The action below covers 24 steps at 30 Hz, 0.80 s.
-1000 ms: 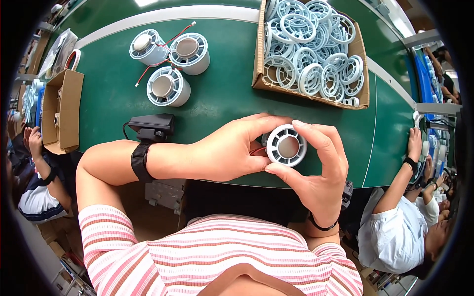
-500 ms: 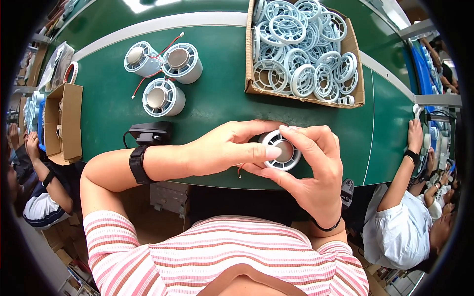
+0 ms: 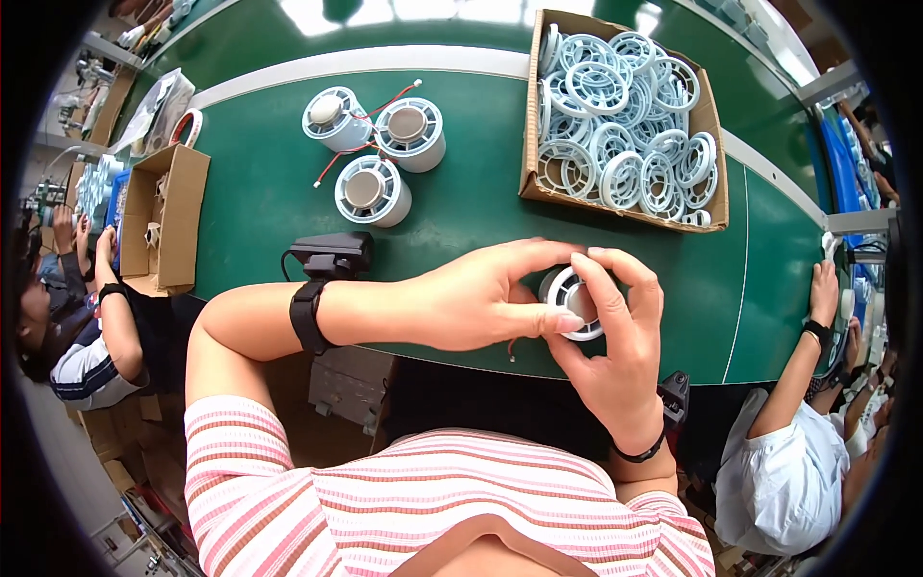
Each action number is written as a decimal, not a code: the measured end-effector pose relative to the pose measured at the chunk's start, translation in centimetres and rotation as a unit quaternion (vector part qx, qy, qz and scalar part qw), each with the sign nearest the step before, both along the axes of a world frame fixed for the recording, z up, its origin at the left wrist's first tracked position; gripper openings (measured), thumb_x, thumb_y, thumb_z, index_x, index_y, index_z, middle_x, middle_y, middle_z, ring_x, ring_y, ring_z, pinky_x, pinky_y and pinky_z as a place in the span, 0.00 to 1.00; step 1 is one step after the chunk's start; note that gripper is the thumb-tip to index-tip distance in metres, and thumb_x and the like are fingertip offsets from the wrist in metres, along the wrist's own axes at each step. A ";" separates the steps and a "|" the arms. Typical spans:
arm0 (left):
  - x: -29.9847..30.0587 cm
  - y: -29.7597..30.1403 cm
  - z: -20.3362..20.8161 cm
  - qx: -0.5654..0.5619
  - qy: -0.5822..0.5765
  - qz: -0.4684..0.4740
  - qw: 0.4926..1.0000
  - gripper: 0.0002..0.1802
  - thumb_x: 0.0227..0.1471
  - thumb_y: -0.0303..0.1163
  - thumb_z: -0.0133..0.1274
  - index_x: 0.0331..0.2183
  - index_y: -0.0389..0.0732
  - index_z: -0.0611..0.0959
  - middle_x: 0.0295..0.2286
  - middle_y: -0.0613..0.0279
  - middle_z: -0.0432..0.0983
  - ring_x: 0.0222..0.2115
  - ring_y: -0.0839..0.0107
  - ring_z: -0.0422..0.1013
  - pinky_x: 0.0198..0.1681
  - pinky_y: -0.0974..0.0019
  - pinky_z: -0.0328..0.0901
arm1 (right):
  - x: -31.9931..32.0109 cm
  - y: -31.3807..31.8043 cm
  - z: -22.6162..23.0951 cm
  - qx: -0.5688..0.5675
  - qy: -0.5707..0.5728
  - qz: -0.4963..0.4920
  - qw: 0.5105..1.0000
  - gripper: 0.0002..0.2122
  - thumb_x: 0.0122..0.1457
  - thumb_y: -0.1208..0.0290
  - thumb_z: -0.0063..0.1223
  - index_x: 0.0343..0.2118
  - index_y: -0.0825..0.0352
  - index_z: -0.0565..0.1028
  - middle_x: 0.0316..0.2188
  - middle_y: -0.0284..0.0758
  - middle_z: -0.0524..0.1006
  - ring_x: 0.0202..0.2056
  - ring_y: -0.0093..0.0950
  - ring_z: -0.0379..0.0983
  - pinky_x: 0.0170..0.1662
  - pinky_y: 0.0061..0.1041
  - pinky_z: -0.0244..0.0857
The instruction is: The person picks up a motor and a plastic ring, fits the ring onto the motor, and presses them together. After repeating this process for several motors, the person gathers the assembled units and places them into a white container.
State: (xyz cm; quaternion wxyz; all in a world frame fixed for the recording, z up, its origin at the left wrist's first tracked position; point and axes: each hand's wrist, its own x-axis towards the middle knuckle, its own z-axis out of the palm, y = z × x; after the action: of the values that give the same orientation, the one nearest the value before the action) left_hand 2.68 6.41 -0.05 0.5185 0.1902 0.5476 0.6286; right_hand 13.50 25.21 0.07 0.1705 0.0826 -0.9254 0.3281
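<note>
Both my hands hold a light-blue cylindrical housing (image 3: 575, 298) close to the table's near edge. Its top shows a pale spoked ring around a grey metal disc. My left hand (image 3: 471, 300) is closed on its left side, thumb pressing the top near the disc. From the right, my right hand (image 3: 620, 351) grips the rim, with fingers lying over the far and right parts and hiding them. A thin red wire (image 3: 512, 346) with a small plug sticks out below my left hand. Three similar housings (image 3: 372, 192) with grey discs stand together farther left, red wires between them.
A cardboard box (image 3: 625, 213) full of light-blue spoked rings stands beyond my right hand. A black device on a stand (image 3: 332, 255) is behind my left forearm. Another cardboard box (image 3: 181, 216) sits at the far left. Co-workers' arms (image 3: 817, 308) reach in at both sides.
The whole view has shifted, so the table's things appear farther right. My right fingers now lie farther over the housing's top, covering more of it. Both hands keep hold.
</note>
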 end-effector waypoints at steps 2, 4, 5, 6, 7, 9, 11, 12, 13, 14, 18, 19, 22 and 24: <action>0.7 -0.4 1.2 -0.068 0.252 0.015 0.965 0.26 0.58 0.36 0.64 0.55 0.37 0.77 0.45 0.59 0.75 0.38 0.69 0.78 0.36 0.63 0.73 | 0.5 0.5 -0.1 0.005 0.008 0.001 1.000 0.31 0.43 0.78 0.74 0.54 0.66 0.77 0.53 0.40 0.69 0.46 0.34 0.72 0.48 0.32 0.70; 0.4 -1.9 2.9 -0.100 0.461 0.015 0.881 0.25 0.55 0.34 0.66 0.52 0.38 0.77 0.44 0.57 0.74 0.39 0.63 0.77 0.37 0.60 0.72 | 1.3 2.1 0.4 0.026 -0.004 -0.065 0.998 0.29 0.46 0.80 0.72 0.54 0.66 0.77 0.54 0.40 0.68 0.48 0.33 0.72 0.49 0.30 0.69; 0.2 -3.0 3.9 -0.124 0.643 0.012 0.755 0.24 0.52 0.32 0.67 0.49 0.38 0.77 0.43 0.55 0.73 0.40 0.56 0.76 0.39 0.57 0.72 | 1.6 3.1 0.6 0.038 -0.010 -0.100 0.994 0.28 0.47 0.81 0.70 0.55 0.66 0.77 0.54 0.40 0.68 0.49 0.32 0.72 0.50 0.29 0.69; 0.0 -3.8 4.9 -0.177 0.706 0.021 0.685 0.25 0.49 0.31 0.67 0.48 0.39 0.78 0.44 0.55 0.73 0.42 0.54 0.74 0.42 0.56 0.70 | 2.0 4.4 0.7 0.045 -0.008 -0.109 0.993 0.28 0.47 0.81 0.70 0.55 0.66 0.77 0.54 0.40 0.68 0.49 0.32 0.72 0.50 0.29 0.69; -0.5 -4.3 5.4 -0.233 0.759 0.028 0.608 0.25 0.46 0.30 0.68 0.46 0.39 0.78 0.45 0.54 0.73 0.44 0.51 0.72 0.44 0.56 0.69 | 2.0 6.1 0.4 0.037 -0.017 -0.182 0.982 0.27 0.49 0.81 0.69 0.55 0.66 0.77 0.55 0.39 0.68 0.49 0.32 0.71 0.51 0.29 0.67; -0.9 -5.7 5.4 -0.342 0.795 0.039 0.500 0.27 0.41 0.32 0.70 0.44 0.39 0.78 0.45 0.57 0.72 0.44 0.58 0.71 0.45 0.60 0.68 | 1.6 7.6 0.6 0.032 -0.023 -0.262 0.964 0.25 0.51 0.80 0.68 0.55 0.66 0.77 0.56 0.39 0.68 0.50 0.32 0.71 0.53 0.29 0.66; -1.0 -6.9 4.9 -0.357 0.782 0.041 0.509 0.28 0.41 0.32 0.70 0.45 0.38 0.78 0.46 0.57 0.72 0.43 0.58 0.71 0.46 0.60 0.68 | 0.9 8.3 1.9 0.091 0.068 -0.250 0.961 0.24 0.52 0.78 0.68 0.54 0.64 0.77 0.52 0.40 0.72 0.49 0.36 0.72 0.55 0.33 0.64; -1.0 -7.3 4.6 -0.381 0.766 0.042 0.517 0.30 0.40 0.33 0.71 0.46 0.38 0.78 0.47 0.56 0.71 0.43 0.57 0.71 0.46 0.60 0.68 | 0.4 8.6 2.4 0.120 0.113 -0.243 0.956 0.24 0.52 0.77 0.68 0.54 0.64 0.77 0.50 0.41 0.74 0.49 0.39 0.73 0.56 0.36 0.63; -1.0 -7.3 4.4 -0.404 0.749 0.042 0.524 0.31 0.39 0.33 0.71 0.47 0.38 0.79 0.48 0.56 0.71 0.43 0.57 0.71 0.46 0.60 0.68 | -0.3 9.0 2.7 0.122 0.113 -0.249 0.954 0.24 0.52 0.77 0.68 0.54 0.64 0.77 0.50 0.41 0.74 0.49 0.39 0.73 0.56 0.36 0.63; -0.7 -7.1 4.5 -0.402 0.750 0.038 0.524 0.31 0.39 0.33 0.71 0.47 0.38 0.79 0.48 0.56 0.71 0.43 0.57 0.71 0.46 0.60 0.68 | -1.5 9.2 2.7 0.155 0.115 -0.189 0.963 0.24 0.53 0.76 0.68 0.54 0.64 0.76 0.46 0.40 0.76 0.48 0.38 0.74 0.56 0.35 0.63; 0.0 -4.0 5.5 -0.304 0.720 -0.001 0.624 0.34 0.39 0.30 0.72 0.50 0.37 0.78 0.50 0.55 0.72 0.45 0.54 0.72 0.49 0.57 0.69 | -6.6 9.7 2.9 0.202 0.116 -0.079 0.969 0.22 0.54 0.73 0.67 0.52 0.64 0.76 0.33 0.36 0.81 0.45 0.37 0.76 0.56 0.35 0.62; 0.3 -3.2 5.0 -0.248 0.716 -0.007 0.652 0.34 0.41 0.32 0.72 0.51 0.36 0.78 0.49 0.55 0.72 0.44 0.54 0.72 0.47 0.56 0.69 | -7.9 9.2 2.9 0.175 0.121 -0.065 0.975 0.20 0.53 0.72 0.67 0.50 0.63 0.77 0.27 0.34 0.82 0.44 0.36 0.77 0.56 0.35 0.62; 0.1 -1.2 2.6 -0.156 0.721 -0.017 0.675 0.35 0.42 0.37 0.72 0.51 0.36 0.78 0.48 0.54 0.72 0.43 0.54 0.73 0.46 0.55 0.70 | -10.2 7.2 3.5 0.211 -0.012 -0.076 0.975 0.17 0.53 0.71 0.67 0.46 0.63 0.79 0.27 0.32 0.83 0.42 0.35 0.77 0.57 0.35 0.61; -0.6 -0.3 1.2 -0.088 0.741 -0.022 0.665 0.36 0.43 0.42 0.72 0.51 0.35 0.79 0.47 0.53 0.73 0.42 0.53 0.73 0.45 0.55 0.70 | -10.3 7.0 3.7 0.230 -0.080 -0.084 0.966 0.15 0.53 0.71 0.67 0.44 0.63 0.80 0.26 0.32 0.83 0.42 0.34 0.78 0.57 0.36 0.60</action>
State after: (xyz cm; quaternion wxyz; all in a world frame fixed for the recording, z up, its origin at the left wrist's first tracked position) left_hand 2.06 6.13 1.16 -0.0303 0.5589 0.7995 0.2181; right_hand 3.22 32.24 3.82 0.0997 0.0154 -0.9902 0.0968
